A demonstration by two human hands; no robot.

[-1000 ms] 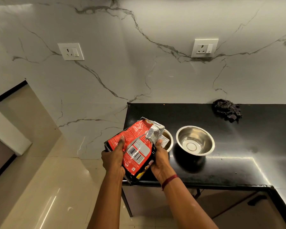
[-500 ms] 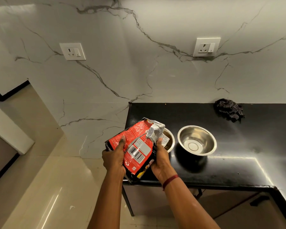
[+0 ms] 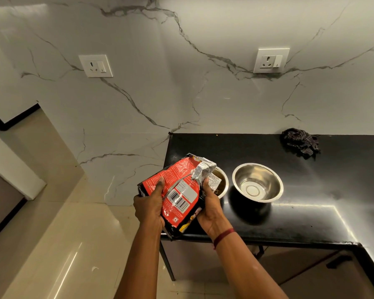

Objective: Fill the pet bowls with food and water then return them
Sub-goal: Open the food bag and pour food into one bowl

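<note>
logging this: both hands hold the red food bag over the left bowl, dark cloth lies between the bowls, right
No: the head view shows the dark cloth by the wall at the back of the counter. The left hand and right hand do hold the red food bag over the left bowl.

Single head-worn wide-angle view. Looking forward and down from above at front-left corner of counter (image 3: 300,223). Facing marble wall (image 3: 203,93). Near counter's front edge.
</note>
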